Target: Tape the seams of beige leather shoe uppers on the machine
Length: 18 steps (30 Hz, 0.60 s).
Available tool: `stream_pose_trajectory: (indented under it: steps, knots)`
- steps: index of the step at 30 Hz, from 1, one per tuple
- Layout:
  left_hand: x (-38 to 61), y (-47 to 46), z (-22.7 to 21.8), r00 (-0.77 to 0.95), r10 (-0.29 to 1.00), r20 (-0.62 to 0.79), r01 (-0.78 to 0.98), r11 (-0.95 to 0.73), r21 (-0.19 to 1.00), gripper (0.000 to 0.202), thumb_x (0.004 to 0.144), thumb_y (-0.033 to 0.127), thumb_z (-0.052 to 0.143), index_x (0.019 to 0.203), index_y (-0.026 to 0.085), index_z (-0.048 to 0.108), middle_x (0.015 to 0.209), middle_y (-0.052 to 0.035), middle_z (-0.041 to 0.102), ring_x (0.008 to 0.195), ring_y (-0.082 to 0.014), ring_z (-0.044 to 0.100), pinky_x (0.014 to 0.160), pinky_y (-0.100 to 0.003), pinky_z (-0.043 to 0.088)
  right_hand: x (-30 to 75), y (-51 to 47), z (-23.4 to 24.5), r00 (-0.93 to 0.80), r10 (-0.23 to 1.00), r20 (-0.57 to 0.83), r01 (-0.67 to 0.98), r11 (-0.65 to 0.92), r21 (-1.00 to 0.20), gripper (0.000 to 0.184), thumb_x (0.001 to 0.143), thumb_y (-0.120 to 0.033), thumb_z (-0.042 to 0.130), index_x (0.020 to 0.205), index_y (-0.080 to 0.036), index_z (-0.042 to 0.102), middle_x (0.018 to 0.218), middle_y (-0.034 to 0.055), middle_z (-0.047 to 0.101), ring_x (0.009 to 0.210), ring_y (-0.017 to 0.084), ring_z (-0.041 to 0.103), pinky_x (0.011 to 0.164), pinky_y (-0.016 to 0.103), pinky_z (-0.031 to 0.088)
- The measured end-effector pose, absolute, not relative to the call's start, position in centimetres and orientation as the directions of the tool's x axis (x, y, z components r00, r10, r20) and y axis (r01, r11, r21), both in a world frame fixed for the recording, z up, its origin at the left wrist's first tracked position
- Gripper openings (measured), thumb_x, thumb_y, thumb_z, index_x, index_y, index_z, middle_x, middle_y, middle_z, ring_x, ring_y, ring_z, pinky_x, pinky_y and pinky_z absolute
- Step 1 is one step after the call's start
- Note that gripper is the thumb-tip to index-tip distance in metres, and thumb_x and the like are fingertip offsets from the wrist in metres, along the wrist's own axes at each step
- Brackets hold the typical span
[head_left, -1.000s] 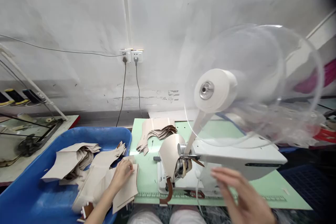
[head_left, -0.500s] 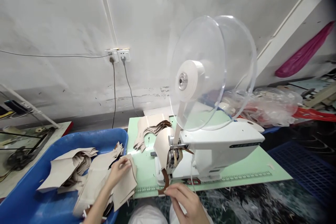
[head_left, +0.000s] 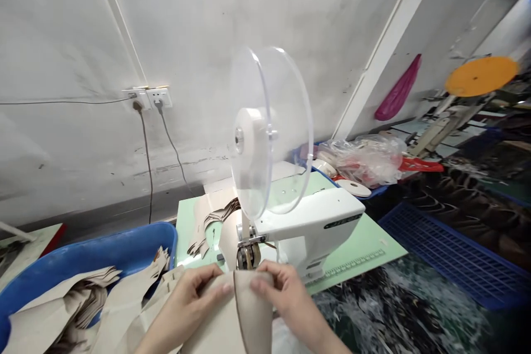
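Near the white machine (head_left: 307, 221), left hand (head_left: 193, 292) and right hand (head_left: 288, 292) pinch beige material (head_left: 222, 323) between closed fingers (head_left: 223, 291).

Smooth beige material (head_left: 218, 323) is held up, dark-edged down its middle; its right part curves.

The hands (head_left: 286, 286) are ungloved, the forearms (head_left: 317, 325) bare.

No word can be read for certain. On the side of the white machine (head_left: 307, 213), a dark nameplate (head_left: 342, 221) carries pale lettering, too small and blurred to make out. Right of the machine's base, along the green tabletop's (head_left: 379, 235) near edge, a ruler strip (head_left: 354, 264) shows graduations, any figures illegible.
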<state>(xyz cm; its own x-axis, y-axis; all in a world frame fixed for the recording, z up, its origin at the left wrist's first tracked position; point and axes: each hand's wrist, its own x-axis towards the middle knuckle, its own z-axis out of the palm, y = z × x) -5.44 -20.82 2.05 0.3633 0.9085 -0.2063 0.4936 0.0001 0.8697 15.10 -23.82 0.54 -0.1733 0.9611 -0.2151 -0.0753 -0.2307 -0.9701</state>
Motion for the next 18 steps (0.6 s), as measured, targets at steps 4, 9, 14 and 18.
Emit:
stream_pose_trajectory:
  steps: [4, 9, 14, 18]
  knots:
    - [-2.4, -18.9, 1.6, 0.348, 0.922, -0.167, 0.349, 0.038, 0.936, 0.048, 0.085, 0.063, 0.048, 0.07, 0.018, 0.059, 0.067, 0.0004, 0.052, 0.066, -0.015, 0.047, 0.059, -0.022, 0.039, 17.1, -22.6, -0.3, -0.07, 0.965, -0.251, -0.353, -0.26, -0.899, 0.039, 0.077, -0.052, 0.072, 0.087, -0.014, 0.067, 0.075, 0.0026, 0.063, 0.066, 0.014, 0.054, 0.062, 0.024, 0.043]
    - [-2.1, -18.3, 0.1, 0.312, 0.939, -0.142, 0.338, 0.03, 0.941, 0.047, 0.086, 0.06, 0.05, 0.065, 0.018, 0.052, 0.063, 0.0022, 0.044, 0.061, -0.013, 0.04, 0.055, -0.021, 0.033, 16.7, -21.5, -1.5, 0.058, 0.958, -0.28, -0.472, -0.221, -0.853, 0.034, 0.07, -0.042, 0.08, 0.084, -0.013, 0.071, 0.077, 0.0053, 0.067, 0.07, 0.019, 0.059, 0.064, 0.027, 0.046]
    - [-2.3, -15.9, -0.8, 0.32, 0.944, -0.079, 0.26, -0.008, 0.966, 0.043, 0.085, 0.055, 0.053, 0.063, 0.018, 0.049, 0.061, 0.0036, 0.042, 0.06, -0.0117, 0.04, 0.056, -0.021, 0.033, 16.7, -19.1, -3.2, 0.125, 0.964, -0.236, -0.553, -0.13, -0.823, 0.043, 0.062, -0.033, 0.084, 0.099, -0.016, 0.071, 0.096, 0.0093, 0.071, 0.093, 0.028, 0.062, 0.08, 0.036, 0.051]
    - [-2.0, -12.5, -1.0, 0.297, 0.953, -0.056, 0.288, -0.034, 0.957, 0.04, 0.083, 0.053, 0.054, 0.064, 0.018, 0.052, 0.062, 0.0021, 0.051, 0.063, -0.014, 0.047, 0.059, -0.022, 0.038, 17.0, -16.5, -5.4, 0.166, 0.955, -0.244, -0.532, -0.122, -0.838, 0.058, 0.057, -0.042, 0.083, 0.109, -0.02, 0.068, 0.095, 0.0084, 0.071, 0.096, 0.03, 0.063, 0.085, 0.043, 0.053]
